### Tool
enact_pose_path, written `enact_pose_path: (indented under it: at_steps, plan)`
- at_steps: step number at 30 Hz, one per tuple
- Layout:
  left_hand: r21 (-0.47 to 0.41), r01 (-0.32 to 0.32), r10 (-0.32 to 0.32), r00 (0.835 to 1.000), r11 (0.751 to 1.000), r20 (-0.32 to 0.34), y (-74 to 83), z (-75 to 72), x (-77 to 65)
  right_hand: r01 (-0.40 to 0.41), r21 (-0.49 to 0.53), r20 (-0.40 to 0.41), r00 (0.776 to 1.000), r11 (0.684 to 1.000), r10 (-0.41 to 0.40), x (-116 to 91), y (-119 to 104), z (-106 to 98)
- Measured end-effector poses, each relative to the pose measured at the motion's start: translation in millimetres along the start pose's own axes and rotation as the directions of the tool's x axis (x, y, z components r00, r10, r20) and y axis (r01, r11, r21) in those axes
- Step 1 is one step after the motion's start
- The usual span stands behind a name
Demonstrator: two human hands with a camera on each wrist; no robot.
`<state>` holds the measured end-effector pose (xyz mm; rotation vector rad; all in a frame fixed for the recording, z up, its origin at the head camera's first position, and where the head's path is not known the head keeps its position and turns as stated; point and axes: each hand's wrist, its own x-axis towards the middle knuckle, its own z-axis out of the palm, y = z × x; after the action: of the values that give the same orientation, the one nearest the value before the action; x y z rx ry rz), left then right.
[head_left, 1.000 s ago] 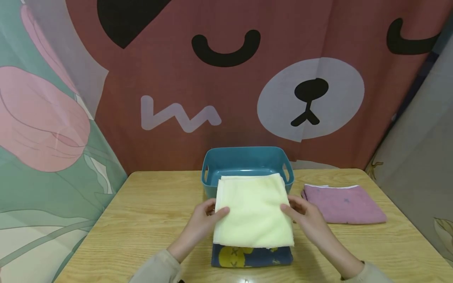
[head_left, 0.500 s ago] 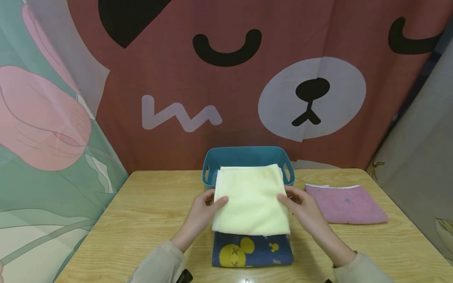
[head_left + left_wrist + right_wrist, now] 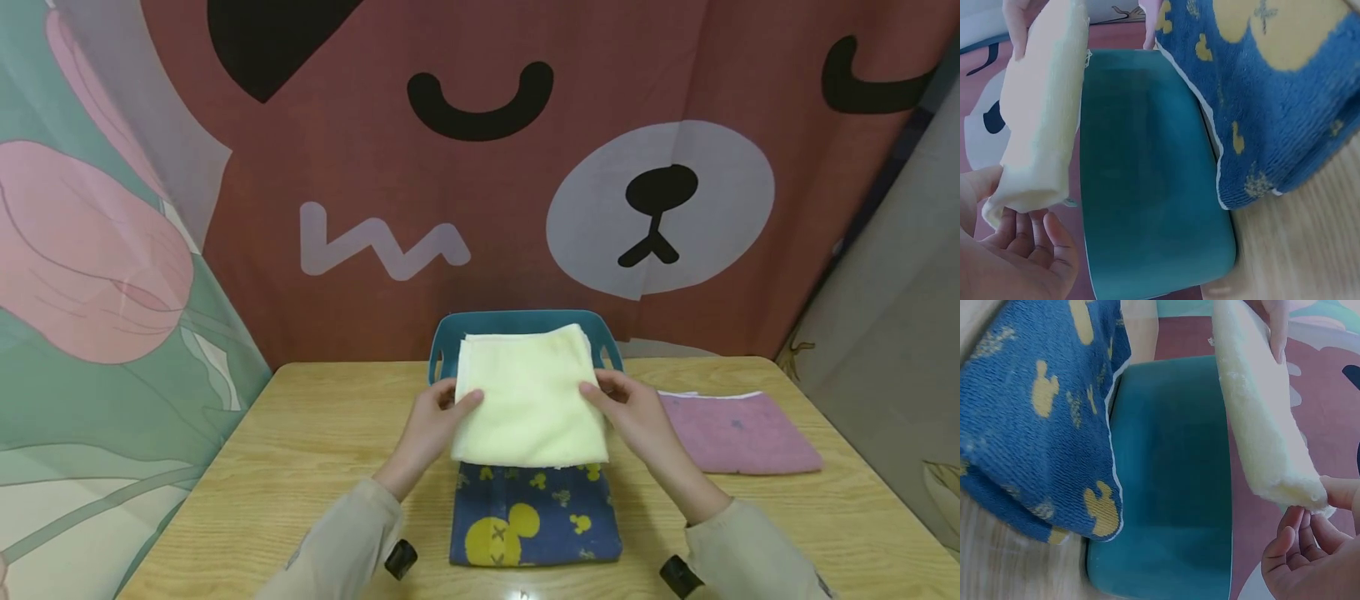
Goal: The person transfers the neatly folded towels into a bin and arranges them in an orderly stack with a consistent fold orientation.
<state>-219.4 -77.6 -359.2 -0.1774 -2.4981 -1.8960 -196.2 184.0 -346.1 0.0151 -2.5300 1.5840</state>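
Note:
A folded pale-yellow towel point(image 3: 531, 400) is held up between both hands. My left hand point(image 3: 435, 421) pinches its left edge, thumb on the near face and fingers behind. On the opposite edge my right hand point(image 3: 632, 415) pinches it the same way. The towel covers much of the teal basket point(image 3: 525, 321) in the head view; in the wrist views it is raised above the basket wall point(image 3: 1154, 175). Below it, a folded blue towel with yellow figures point(image 3: 536, 517) lies on the table, close to the basket's front.
A folded pink towel point(image 3: 738, 433) lies on the wooden table point(image 3: 337, 425) at the right, beyond my right forearm. Behind the table hangs a curtain point(image 3: 360, 167) with a bear print. A dark wrist device point(image 3: 401, 558) shows by the left sleeve.
Both hands have carried the yellow towel away from me, toward the basket. More of the blue towel shows beneath it. The blue and pink towels have stayed in place.

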Motion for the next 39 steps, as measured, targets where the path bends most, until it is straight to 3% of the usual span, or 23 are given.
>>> enact_pose_path:
  at_steps: [14,21,39]
  plan:
    - [0.015,-0.023,0.023,0.999,1.000,-0.029,12.7,-2.2,22.1,0.016,-0.027,-0.025,1.000,1.000,-0.016,29.2,-7.8,-2.5]
    - [0.013,-0.064,0.064,0.997,0.998,-0.038,16.2,-4.0,33.2,0.024,-0.052,-0.029,0.999,0.998,-0.025,42.7,-10.1,-2.4]
    - [0.039,-0.050,0.053,0.996,0.998,-0.073,22.2,-2.8,62.5,0.052,-0.030,-0.060,0.997,0.998,-0.053,71.8,-8.9,-0.6]
